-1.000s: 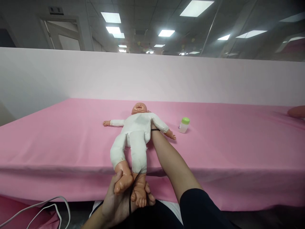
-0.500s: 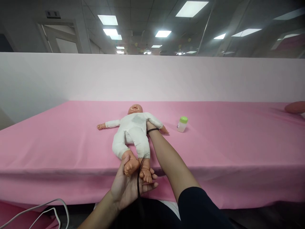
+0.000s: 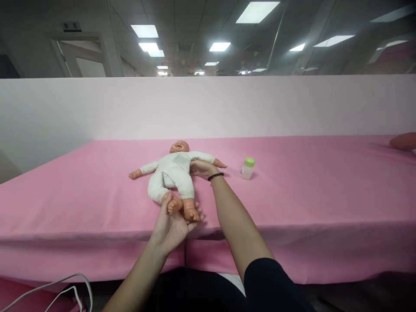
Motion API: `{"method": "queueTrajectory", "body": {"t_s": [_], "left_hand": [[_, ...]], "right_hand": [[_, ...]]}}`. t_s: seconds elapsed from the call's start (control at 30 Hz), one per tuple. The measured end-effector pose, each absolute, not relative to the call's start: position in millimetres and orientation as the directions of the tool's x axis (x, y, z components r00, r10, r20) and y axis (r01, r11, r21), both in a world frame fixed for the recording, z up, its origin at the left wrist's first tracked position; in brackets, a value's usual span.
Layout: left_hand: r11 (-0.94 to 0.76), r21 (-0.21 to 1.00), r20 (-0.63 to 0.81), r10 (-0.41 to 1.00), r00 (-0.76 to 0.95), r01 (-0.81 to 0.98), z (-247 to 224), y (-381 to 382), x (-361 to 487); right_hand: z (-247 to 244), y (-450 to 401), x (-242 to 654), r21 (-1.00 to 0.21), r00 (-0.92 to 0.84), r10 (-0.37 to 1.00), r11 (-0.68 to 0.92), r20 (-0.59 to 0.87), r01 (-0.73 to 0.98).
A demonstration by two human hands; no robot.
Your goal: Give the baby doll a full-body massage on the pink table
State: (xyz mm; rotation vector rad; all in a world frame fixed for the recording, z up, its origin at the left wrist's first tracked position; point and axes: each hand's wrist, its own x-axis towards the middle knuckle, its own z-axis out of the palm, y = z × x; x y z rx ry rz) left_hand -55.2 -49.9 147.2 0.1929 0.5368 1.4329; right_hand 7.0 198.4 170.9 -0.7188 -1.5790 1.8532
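Note:
A baby doll with a white cloth body and hard head, hands and feet lies face up on the pink sheet, feet toward me. My left hand cups both feet from below, its thumb over the ankle of the foot at left and its fingertips showing past the other foot. My right hand reaches under the doll's side below the outstretched arm at right; its fingers are mostly hidden by the body. A dark beaded bracelet circles my right wrist.
A small clear bottle with a green cap stands right of the doll on the pink-covered table. A rounded reddish-brown object lies at the far right edge. A white low wall runs behind. Pale cables loop at lower left.
The doll has moved slightly away from me and left, its feet now further onto the table. Both my hands have moved forward with it, and more of my right hand shows.

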Motion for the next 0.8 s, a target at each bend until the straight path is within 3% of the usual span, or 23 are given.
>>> {"method": "queueTrajectory", "body": {"t_s": [0.2, 0.33, 0.53, 0.7, 0.8], "left_hand": [[0.028, 0.465, -0.18, 0.982, -0.063, -0.885, 144, -53, -51], [-0.054, 0.591, -0.15, 0.973, -0.176, -0.805, 144, -63, -50], [-0.236, 0.816, 0.016, 0.921, -0.389, -0.527, 145, -74, -53], [-0.223, 0.9, -0.046, 0.806, -0.591, -0.375, 128, -76, -58], [-0.188, 0.98, 0.106, 0.774, -0.624, -0.066, 115, -76, -60]], "right_hand": [[167, 233, 6, -0.971, -0.647, 0.757, -0.211, -0.09, -0.111], [155, 244, 3, -0.966, -0.587, 0.807, -0.2, -0.068, -0.163], [146, 245, 0, -0.978, -0.531, 0.847, -0.12, -0.011, -0.172], [147, 242, -6, -0.992, -0.49, 0.871, -0.036, 0.029, -0.124], [147, 241, -6, -0.998, -0.459, 0.888, 0.014, 0.038, -0.055]]}}
